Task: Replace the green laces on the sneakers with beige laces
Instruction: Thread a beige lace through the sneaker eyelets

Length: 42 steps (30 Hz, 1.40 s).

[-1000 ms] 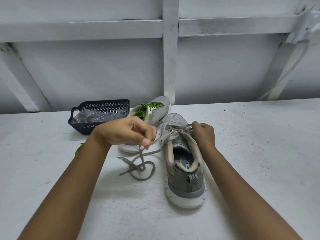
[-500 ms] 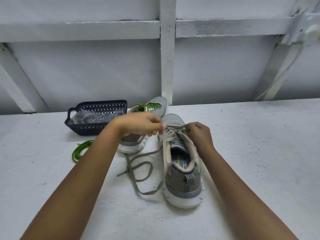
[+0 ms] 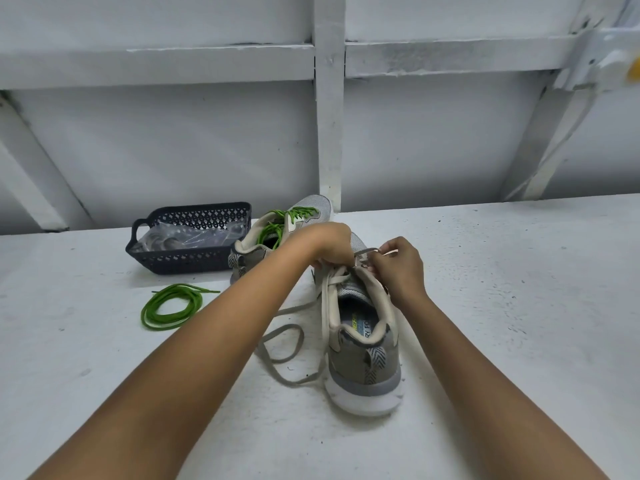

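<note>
Beige lace (image 3: 284,341), one, part-threaded in near grey sneaker (image 3: 363,372) at table (image 3: 519,306) centre, tail looped left. Left hand (image 3: 329,247) and right hand (image 3: 398,268) both pinch it at the eyelets. Second sneaker (image 3: 242,259) behind, green-laced. One loose green lace (image 3: 169,306) coiled left. One dark basket (image 3: 194,263) far left.
</note>
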### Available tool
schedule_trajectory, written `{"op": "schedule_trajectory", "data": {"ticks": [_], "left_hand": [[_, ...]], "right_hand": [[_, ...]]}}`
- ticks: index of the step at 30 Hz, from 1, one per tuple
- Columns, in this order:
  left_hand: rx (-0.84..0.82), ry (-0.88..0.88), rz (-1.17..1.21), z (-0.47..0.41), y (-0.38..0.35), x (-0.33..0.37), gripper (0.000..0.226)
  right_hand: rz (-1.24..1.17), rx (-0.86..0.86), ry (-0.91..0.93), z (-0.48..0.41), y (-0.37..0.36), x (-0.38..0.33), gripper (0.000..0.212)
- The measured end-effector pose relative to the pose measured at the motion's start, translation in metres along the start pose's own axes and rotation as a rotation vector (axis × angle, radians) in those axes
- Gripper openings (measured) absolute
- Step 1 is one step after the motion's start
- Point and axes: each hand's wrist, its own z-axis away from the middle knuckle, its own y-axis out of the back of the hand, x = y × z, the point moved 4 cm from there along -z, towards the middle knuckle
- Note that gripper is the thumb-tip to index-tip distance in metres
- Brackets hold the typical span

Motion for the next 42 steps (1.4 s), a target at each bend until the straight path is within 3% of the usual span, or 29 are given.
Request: {"op": "schedule_trajectory", "data": {"ticks": [8, 11, 20, 28, 30, 38, 42], "left_hand": [[0.079, -0.002, 0.221, 0.001, -0.007, -0.009, 0.031], [0.104, -0.013, 0.269, 0.001, -0.010, -0.013, 0.032], [0.083, -0.014, 0.494, -0.001, -0.018, -0.020, 0.026], [0.103, -0.043, 0.560, 0.000, -0.013, -0.020, 0.023], [0.105, -0.083, 0.577, 0.007, -0.006, -0.020, 0.017], [0.049, -0.327, 0.640, 0.046, 0.005, -0.022, 0.037], [0.001, -0.330, 0.634, 0.057, -0.005, -0.025, 0.014]], "right_hand": [[0.228, 0.055, 0.082, -0.009, -0.007, 0.001, 0.021], [0.251, 0.054, 0.097, -0.012, -0.009, 0.003, 0.015], [-0.239, -0.215, -0.116, -0.007, -0.004, 0.009, 0.016], [-0.141, -0.176, -0.130, -0.005, -0.006, 0.005, 0.010], [-0.144, -0.196, -0.154, -0.004, -0.006, 0.005, 0.021], [-0.177, -0.234, -0.202, -0.007, -0.010, 0.004, 0.012], [-0.199, -0.207, -0.209, -0.006, -0.009, 0.003, 0.009]]}}
